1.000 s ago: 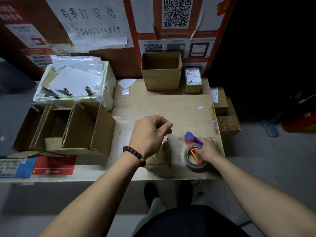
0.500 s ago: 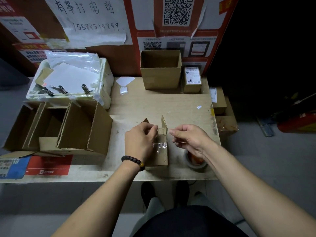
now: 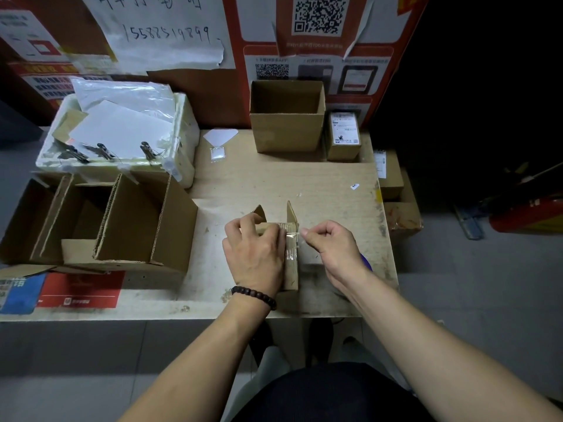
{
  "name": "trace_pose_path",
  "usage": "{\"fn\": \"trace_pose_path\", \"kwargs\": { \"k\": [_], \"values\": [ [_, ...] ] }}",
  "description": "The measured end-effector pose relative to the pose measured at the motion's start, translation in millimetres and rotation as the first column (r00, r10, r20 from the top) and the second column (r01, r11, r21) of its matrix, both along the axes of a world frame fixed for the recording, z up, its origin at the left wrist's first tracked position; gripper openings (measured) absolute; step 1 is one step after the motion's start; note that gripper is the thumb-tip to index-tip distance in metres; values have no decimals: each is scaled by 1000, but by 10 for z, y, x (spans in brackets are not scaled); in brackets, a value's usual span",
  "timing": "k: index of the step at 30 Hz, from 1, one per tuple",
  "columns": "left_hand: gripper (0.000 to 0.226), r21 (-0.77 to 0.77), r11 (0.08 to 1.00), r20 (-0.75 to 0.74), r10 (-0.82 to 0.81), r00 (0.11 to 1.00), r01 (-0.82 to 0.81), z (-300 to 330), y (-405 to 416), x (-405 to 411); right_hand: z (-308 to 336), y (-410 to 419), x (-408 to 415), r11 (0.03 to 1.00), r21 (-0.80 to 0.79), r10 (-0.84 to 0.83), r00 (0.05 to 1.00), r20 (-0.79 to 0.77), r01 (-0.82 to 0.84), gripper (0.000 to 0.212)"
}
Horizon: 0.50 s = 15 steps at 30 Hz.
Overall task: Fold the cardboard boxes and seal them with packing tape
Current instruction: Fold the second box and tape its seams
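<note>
A small cardboard box (image 3: 292,263) stands near the front of the wooden table (image 3: 274,181), two flaps sticking up at its far end. My left hand (image 3: 254,252) lies over the box and presses it down. My right hand (image 3: 330,246) is just right of the box, its fingers pinched on a strip of clear tape (image 3: 293,236) that lies across the box's top edge. The tape dispenser (image 3: 365,263) is mostly hidden behind my right wrist; only a purple bit shows.
Large open cardboard boxes (image 3: 122,226) sit at the left. A white foam box (image 3: 122,141) with papers and clips is behind them. An open box (image 3: 286,117) and a labelled parcel (image 3: 344,137) stand at the back. More parcels (image 3: 393,178) lie off the table's right edge.
My right hand let go of the tape dispenser and came over to the box, where it now pinches a strip of tape. My left hand settled flat on the box.
</note>
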<state>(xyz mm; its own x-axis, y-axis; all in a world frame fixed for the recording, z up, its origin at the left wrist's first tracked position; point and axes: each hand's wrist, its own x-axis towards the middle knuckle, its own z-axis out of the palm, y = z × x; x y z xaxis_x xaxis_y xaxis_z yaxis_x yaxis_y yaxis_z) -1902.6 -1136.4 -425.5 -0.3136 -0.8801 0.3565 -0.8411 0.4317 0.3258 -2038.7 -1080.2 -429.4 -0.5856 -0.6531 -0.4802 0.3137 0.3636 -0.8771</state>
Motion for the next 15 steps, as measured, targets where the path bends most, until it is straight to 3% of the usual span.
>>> {"fn": "trace_pose_path", "kwargs": {
  "k": [8,15],
  "values": [
    [17,182,980,-41,85,996,-76,-39,3,-6,-58,31,18,997,-77,-26,999,38,29,17],
    [16,231,971,-76,78,994,-59,-59,-19,-27,-54,-11,-19,998,-65,4,997,80,1,17]
  ]
}}
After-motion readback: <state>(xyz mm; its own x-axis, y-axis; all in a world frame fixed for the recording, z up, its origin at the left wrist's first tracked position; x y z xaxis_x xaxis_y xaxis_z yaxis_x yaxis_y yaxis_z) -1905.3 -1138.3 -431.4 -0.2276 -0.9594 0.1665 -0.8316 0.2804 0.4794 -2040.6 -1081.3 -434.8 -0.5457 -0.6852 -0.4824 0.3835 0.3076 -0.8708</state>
